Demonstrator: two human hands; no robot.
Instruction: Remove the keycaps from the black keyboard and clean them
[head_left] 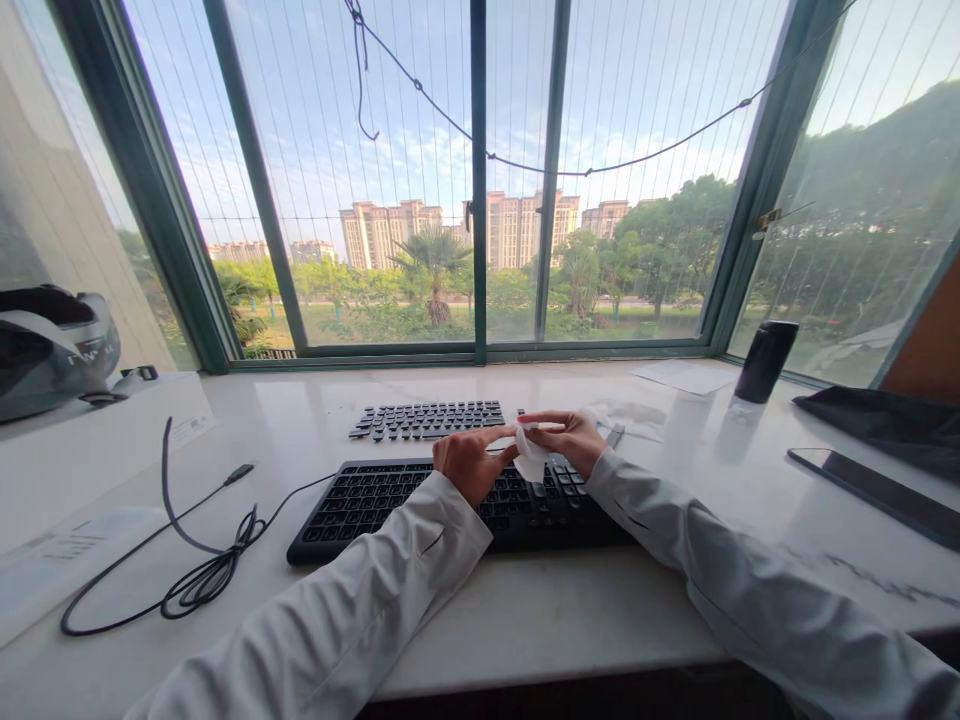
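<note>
My left hand [469, 460] and my right hand [566, 438] meet above a black keyboard [375, 505] on a white sill. Both pinch a small white wipe [529, 455] between their fingertips; it hangs down over the keys. A second black keyboard [427, 419] lies just behind the first, closer to the window. Both arms wear white sleeves.
A tangled black cable [206, 570] lies left of the keyboard. A helmet [52, 345] sits far left beside papers [67, 550]. A black cylinder [765, 360], a dark cloth [885, 420] and a black tablet [877, 490] are at the right. Loose paper [682, 376] lies by the window.
</note>
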